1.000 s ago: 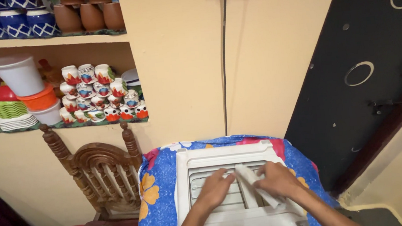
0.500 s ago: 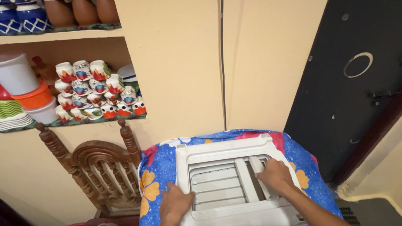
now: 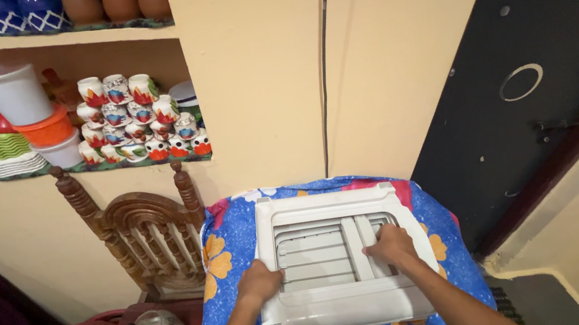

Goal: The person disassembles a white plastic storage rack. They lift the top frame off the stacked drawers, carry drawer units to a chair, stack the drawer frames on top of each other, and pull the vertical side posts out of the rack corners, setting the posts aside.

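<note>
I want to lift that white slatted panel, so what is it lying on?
The white slatted panel lies on a blue flowered cloth, with the left hand and right hand pressing on it. Whatever the cloth drapes over is covered and cannot be seen.

My bench (image 3: 228, 262) is draped in a blue flowered cloth (image 3: 449, 253), and a white slatted plastic panel (image 3: 329, 201) lies flat on it. On the wall shelf (image 3: 89, 166) sit stacked painted cups (image 3: 134, 118) and plastic tubs (image 3: 26, 111).
</note>
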